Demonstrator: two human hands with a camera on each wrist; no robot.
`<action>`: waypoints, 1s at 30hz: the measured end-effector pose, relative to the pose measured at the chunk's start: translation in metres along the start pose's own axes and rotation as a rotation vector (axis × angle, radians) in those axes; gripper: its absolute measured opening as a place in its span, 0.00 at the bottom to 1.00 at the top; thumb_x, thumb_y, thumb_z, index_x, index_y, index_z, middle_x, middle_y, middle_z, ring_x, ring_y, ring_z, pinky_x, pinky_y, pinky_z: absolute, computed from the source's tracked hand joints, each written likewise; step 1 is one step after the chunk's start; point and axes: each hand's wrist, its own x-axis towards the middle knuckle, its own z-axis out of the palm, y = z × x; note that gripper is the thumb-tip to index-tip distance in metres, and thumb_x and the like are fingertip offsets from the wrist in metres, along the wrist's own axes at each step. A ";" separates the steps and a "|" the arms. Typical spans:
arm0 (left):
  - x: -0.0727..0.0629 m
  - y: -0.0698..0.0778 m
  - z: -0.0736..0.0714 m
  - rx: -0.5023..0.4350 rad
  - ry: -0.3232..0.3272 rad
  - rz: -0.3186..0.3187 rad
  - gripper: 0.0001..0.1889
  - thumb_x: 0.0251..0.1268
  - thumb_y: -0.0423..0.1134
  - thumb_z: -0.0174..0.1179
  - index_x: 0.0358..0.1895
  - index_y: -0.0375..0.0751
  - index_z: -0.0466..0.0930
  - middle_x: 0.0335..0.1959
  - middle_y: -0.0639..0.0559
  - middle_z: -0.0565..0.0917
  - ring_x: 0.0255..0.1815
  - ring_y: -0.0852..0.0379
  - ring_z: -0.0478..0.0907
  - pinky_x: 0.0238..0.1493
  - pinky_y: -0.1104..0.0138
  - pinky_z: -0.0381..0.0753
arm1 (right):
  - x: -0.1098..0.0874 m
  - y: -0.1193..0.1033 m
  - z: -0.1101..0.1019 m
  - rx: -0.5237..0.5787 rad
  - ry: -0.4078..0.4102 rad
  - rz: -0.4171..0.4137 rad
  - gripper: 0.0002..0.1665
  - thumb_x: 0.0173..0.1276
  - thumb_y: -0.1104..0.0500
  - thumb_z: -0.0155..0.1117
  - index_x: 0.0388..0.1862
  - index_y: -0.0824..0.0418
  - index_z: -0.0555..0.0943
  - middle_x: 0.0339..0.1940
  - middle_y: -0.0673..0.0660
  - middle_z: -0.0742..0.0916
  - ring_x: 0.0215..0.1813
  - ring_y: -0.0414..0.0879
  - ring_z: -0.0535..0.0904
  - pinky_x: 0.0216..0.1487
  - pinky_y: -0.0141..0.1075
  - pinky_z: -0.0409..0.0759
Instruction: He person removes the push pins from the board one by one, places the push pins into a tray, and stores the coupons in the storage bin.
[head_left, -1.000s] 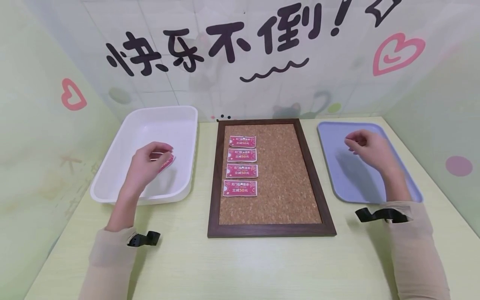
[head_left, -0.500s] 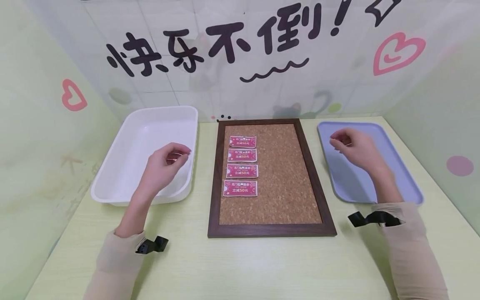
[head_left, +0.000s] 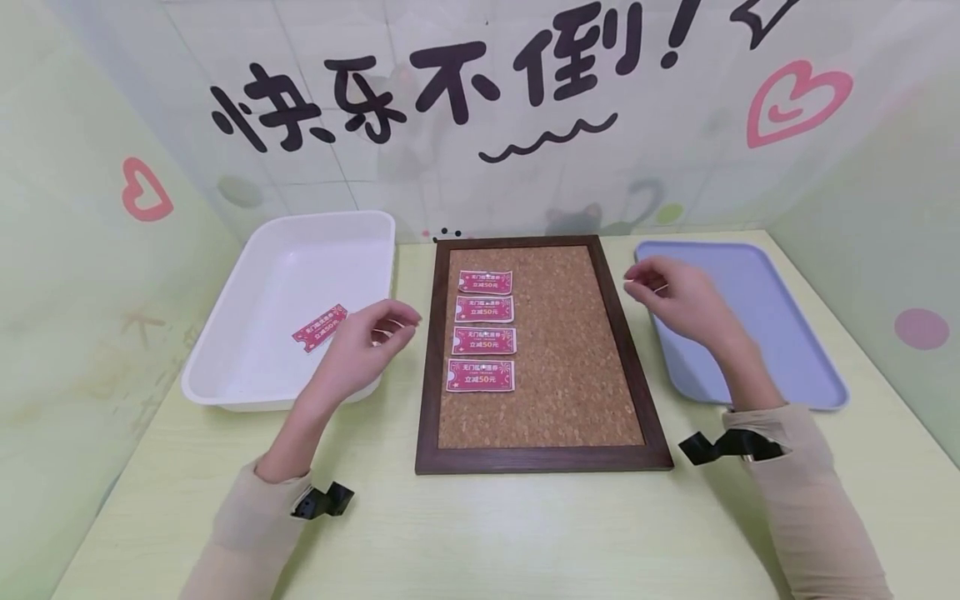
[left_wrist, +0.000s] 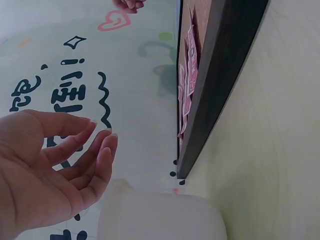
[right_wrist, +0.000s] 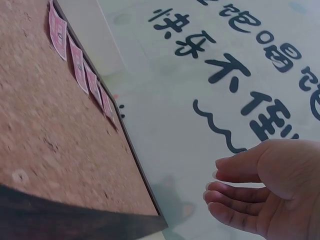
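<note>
In the head view my left hand [head_left: 363, 346] hovers by the right rim of a white plastic bin [head_left: 277, 258], fingers loosely bent, nothing visible in them. One pink coupon [head_left: 315, 331] lies slantwise in the bin, its right end close to that hand. My right hand [head_left: 686, 304] is over the left edge of a blue tray [head_left: 750, 292], beside the corkboard's right frame; its thumb and fingertips are a little apart in the right wrist view. Several pink coupons [head_left: 481, 376] are pinned in a column down the left of the corkboard [head_left: 570, 358].
The corkboard's dark wooden frame [head_left: 543, 460] lies on a pale table [head_left: 525, 533] between bin and tray. A wall [head_left: 450, 183] with large black characters stands close behind all three. Side walls enclose the table left and right.
My left hand has let go of the coupon, which now lies in the bin, and has moved right toward the corkboard. My right hand has shifted left from over the tray's middle.
</note>
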 end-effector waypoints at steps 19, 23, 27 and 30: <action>0.002 -0.005 0.029 0.016 -0.148 0.025 0.11 0.71 0.29 0.59 0.52 0.30 0.80 0.44 0.44 0.84 0.45 0.49 0.80 0.47 0.59 0.81 | 0.006 -0.037 0.048 0.089 -0.188 -0.084 0.10 0.75 0.63 0.62 0.49 0.69 0.81 0.42 0.59 0.87 0.44 0.50 0.83 0.47 0.44 0.82; 0.002 -0.006 0.033 0.002 -0.162 0.017 0.10 0.70 0.29 0.60 0.51 0.30 0.80 0.44 0.43 0.84 0.45 0.49 0.80 0.47 0.59 0.82 | 0.007 -0.044 0.055 0.115 -0.212 -0.092 0.10 0.74 0.65 0.62 0.49 0.70 0.81 0.42 0.60 0.86 0.44 0.50 0.82 0.47 0.45 0.82; 0.003 -0.006 0.036 -0.025 -0.196 -0.002 0.10 0.70 0.27 0.60 0.51 0.29 0.80 0.44 0.42 0.83 0.45 0.49 0.80 0.49 0.58 0.82 | 0.008 -0.052 0.064 0.101 -0.226 -0.109 0.09 0.74 0.64 0.64 0.48 0.69 0.82 0.41 0.58 0.87 0.43 0.49 0.82 0.46 0.44 0.82; 0.005 -0.007 0.039 -0.032 -0.229 -0.020 0.11 0.69 0.27 0.60 0.51 0.27 0.79 0.45 0.41 0.82 0.44 0.49 0.80 0.49 0.57 0.81 | 0.011 -0.061 0.072 0.092 -0.238 -0.124 0.09 0.73 0.63 0.64 0.48 0.68 0.83 0.40 0.57 0.87 0.43 0.48 0.82 0.45 0.43 0.82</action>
